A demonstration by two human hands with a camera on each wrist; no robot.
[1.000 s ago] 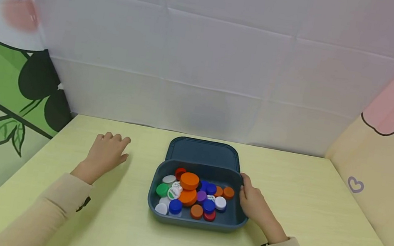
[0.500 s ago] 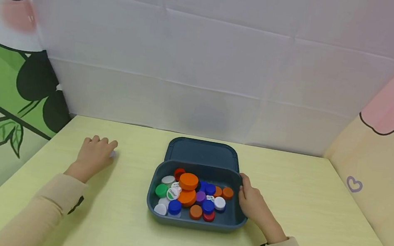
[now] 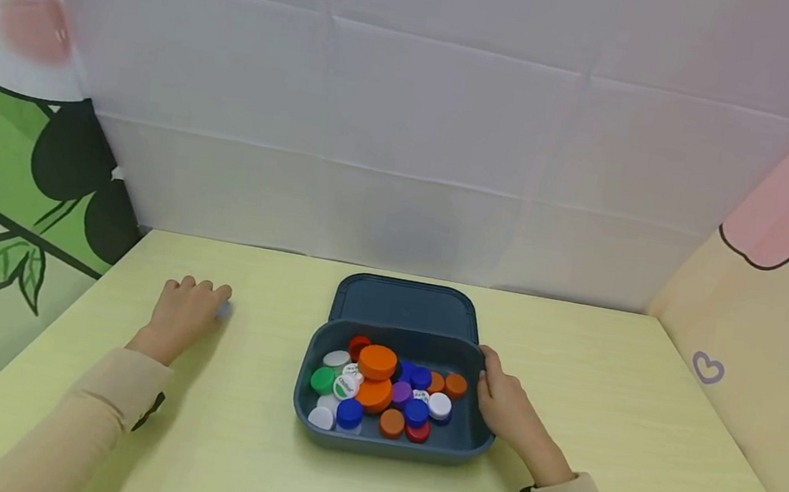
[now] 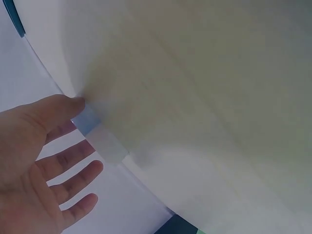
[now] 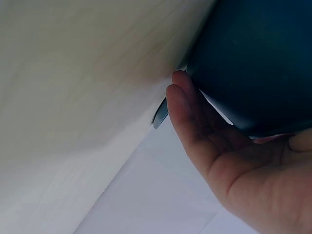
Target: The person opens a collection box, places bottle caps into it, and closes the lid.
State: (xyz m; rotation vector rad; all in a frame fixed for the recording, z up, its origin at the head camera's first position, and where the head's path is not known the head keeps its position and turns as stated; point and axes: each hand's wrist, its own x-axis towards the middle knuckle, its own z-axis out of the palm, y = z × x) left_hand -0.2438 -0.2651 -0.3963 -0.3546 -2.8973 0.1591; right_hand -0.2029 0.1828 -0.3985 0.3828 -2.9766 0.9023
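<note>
A dark blue-grey box (image 3: 390, 447) stands on the table, filled with bottle caps. Among them are stacked orange caps (image 3: 378, 361), a green cap (image 3: 323, 381), a purple cap (image 3: 401, 394) and several blue and white ones. My right hand (image 3: 515, 410) grips the box's right side; in the right wrist view its fingers curl along the dark wall (image 5: 253, 63). To the left, my left hand (image 3: 183, 317) is low over the table, pinching a small pale-blue, see-through piece (image 4: 87, 121) between thumb and index finger. Its exact kind is unclear, as the hand partly covers it.
Behind the box lies a dark flat lid or tray (image 3: 405, 305). A pale wooden table (image 3: 243, 460) carries everything. White cloth (image 3: 428, 116) closes off the back, and printed panels stand at the left and right.
My left hand has moved left and slightly toward me, and the pale piece now shows beside its fingers. The right hand and the box have stayed put.
</note>
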